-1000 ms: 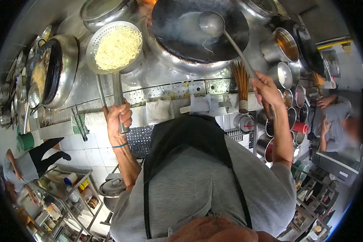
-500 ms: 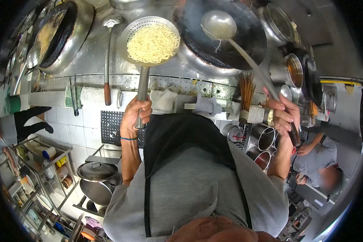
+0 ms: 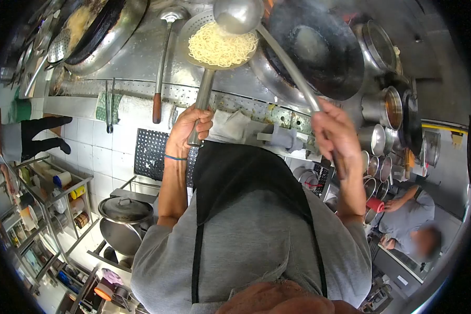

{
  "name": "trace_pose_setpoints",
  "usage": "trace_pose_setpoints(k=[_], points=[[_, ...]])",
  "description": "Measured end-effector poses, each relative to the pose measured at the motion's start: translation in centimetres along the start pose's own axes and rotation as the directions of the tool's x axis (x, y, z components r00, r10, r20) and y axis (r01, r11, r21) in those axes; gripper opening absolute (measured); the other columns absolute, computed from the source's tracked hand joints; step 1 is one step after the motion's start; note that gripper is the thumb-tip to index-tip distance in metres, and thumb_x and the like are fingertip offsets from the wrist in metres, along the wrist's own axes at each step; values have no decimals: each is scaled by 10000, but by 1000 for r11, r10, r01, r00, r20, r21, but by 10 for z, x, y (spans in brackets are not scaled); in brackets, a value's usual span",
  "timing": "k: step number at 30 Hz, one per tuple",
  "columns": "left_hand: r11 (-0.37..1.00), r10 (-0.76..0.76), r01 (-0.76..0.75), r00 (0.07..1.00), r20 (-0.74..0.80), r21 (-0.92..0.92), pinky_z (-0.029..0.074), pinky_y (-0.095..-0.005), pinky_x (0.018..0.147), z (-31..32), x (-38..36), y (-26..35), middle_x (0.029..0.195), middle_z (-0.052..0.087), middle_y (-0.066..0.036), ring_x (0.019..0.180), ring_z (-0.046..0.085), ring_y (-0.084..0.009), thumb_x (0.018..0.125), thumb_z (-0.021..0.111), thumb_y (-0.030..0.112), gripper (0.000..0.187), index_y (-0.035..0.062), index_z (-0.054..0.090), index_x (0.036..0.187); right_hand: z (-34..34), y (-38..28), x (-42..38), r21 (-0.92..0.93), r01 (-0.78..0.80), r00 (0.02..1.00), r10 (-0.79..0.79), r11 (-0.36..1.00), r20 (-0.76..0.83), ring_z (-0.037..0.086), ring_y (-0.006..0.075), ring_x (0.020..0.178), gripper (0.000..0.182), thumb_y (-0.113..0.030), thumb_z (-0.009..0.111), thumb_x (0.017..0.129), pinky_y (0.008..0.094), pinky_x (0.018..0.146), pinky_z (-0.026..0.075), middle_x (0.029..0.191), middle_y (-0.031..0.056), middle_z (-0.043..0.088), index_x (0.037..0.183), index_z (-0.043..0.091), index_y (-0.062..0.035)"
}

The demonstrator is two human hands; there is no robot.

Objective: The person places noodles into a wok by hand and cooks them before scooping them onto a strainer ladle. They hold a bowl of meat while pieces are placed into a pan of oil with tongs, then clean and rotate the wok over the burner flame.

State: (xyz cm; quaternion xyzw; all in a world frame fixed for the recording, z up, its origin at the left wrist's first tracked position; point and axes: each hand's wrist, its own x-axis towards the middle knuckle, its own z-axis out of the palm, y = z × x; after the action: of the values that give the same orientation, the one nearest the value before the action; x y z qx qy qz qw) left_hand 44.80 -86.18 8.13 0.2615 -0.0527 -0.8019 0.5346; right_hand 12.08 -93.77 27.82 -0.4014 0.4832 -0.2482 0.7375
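Note:
My left hand (image 3: 192, 125) is wrapped round the handle of a perforated strainer (image 3: 206, 89), in which a heap of pale noodles (image 3: 221, 48) lies. In my right hand (image 3: 336, 131) is the long handle of a metal ladle (image 3: 293, 68). The ladle's round bowl hangs over the far right part of the noodles and hides some of them. To the right of the strainer stands a dark wok (image 3: 343, 63), with steam over it and a small pale pool at its bottom.
A second wok (image 3: 110, 39) and a skimmer (image 3: 59, 46) are at the far left. A wooden-ended utensil (image 3: 162, 68) lies on the steel counter, with tongs (image 3: 110, 107) at its edge. Metal pots (image 3: 372, 107) stand at the right; beyond them, another person (image 3: 411, 209) holds something red.
The ladle has swung left from over the wok to over the noodles, my right hand moving left with it. The strainer sits slightly farther right and higher in view. The camera view has shifted.

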Motion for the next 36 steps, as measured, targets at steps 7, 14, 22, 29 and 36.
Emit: trace_pose_setpoints(k=[7, 14, 22, 29, 36], points=[[999, -29, 29, 1000, 1, 34, 395, -213, 384, -57, 34, 12, 685, 437, 18, 506, 441, -59, 929, 570, 37, 71, 7, 545, 987, -40, 58, -6, -511, 227, 841, -431, 829, -328, 442, 23, 467, 515, -53, 598, 975, 202, 407, 343, 770, 4, 616, 1473, 464, -62], [965, -25, 47, 996, -86, 258, 452, -231, 425, -97, 36, 26, 772, 517, -23, 538, 494, -78, 943, 587, 86, 116, 2, 543, 1011, -155, 154, -60, -898, -282, 437, -788, 337, -433, 628, 165, 777, 529, -43, 635, 931, 317, 705, 530, 1035, 161, 718, 1434, 483, 23], [-422, 642, 245, 760, 97, 873, 483, -460, 846, -20, 38, 54, 1010, 643, -263, 941, 614, -425, 872, 651, 134, 275, -46, 623, 1079, -235, 270, -74, -770, -532, 438, -664, 353, -607, 704, 327, 820, 493, -152, 639, 930, 405, 744, 537, 1051, 299, 686, 1379, 537, 24], [-476, 387, -409, 698, 603, 779, 422, -448, 961, 146, 104, -52, 1137, 620, -168, 1092, 551, -351, 863, 674, 42, 220, 25, 658, 1082, -223, 232, -33, -722, -459, 535, -488, 517, -690, 616, 452, 1016, 465, -416, 518, 1006, 525, 905, 501, 1141, 290, 604, 1246, 664, -44], [-577, 302, -395, 710, 636, 715, 427, -487, 809, 194, 176, -113, 952, 647, -116, 930, 562, -304, 883, 681, 207, 154, 59, 670, 922, -230, 238, -4, -705, -353, 664, -366, 616, -652, 654, 438, 1004, 819, -370, 710, 880, 460, 876, 518, 1087, 272, 666, 1486, 329, 28]])
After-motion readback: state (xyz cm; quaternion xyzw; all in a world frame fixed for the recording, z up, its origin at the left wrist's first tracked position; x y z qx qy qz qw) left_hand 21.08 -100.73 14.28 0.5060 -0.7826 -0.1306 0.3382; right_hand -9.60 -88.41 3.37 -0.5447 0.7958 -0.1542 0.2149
